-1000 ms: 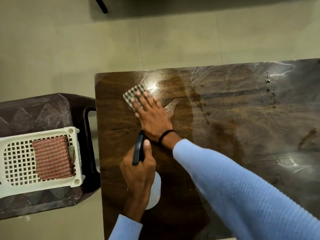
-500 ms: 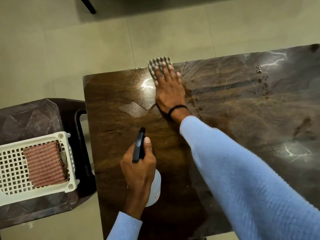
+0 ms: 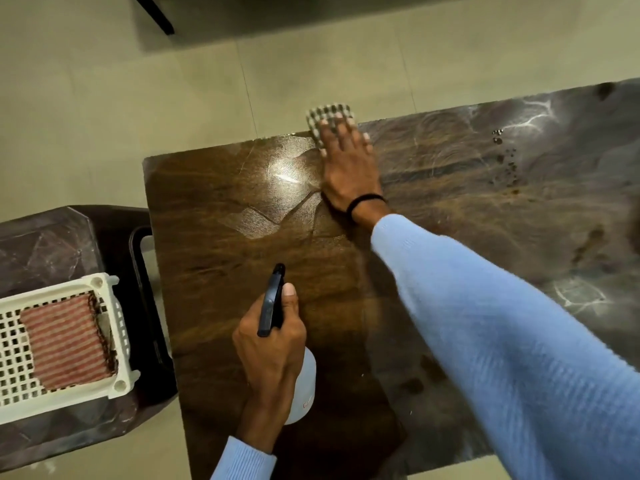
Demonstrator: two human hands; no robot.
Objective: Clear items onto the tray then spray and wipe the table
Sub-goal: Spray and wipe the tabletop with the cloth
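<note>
Quick update from mid-wipe. My right hand (image 3: 348,168) is flat, fingers straight, pressing the checked cloth (image 3: 329,112) down on the surface (image 3: 214,271). A second ago that cloth was closer to me, near the left side. Now I've pushed it right out to the far edge, and the front of it hangs a bit past the edge. So that's one full stroke away from me done on this strip.

My left hand (image 3: 273,351) hasn't really moved. It's wrapped around the spray bottle (image 3: 304,386), thumb up by the black trigger head, parked over the near part of the surface. Can't tell if the bottle's base is actually resting on the wood or just held above it.

The clearing part looks finished to me. The white tray (image 3: 114,327) sits on the dark stool (image 3: 45,244) off to my left with a red striped cloth (image 3: 65,344) lying in it, and I see nothing loose left on the surface.

What's left is plain wiping. There's still a thin wet patch (image 3: 263,220) shining just left of my wrist, and a cluster of droplets (image 3: 505,157) sitting well off to the right that the cloth hasn't reached. My guess is I pull back and shift right for the next pass, no extra spray needed over there since it already looks wet.
</note>
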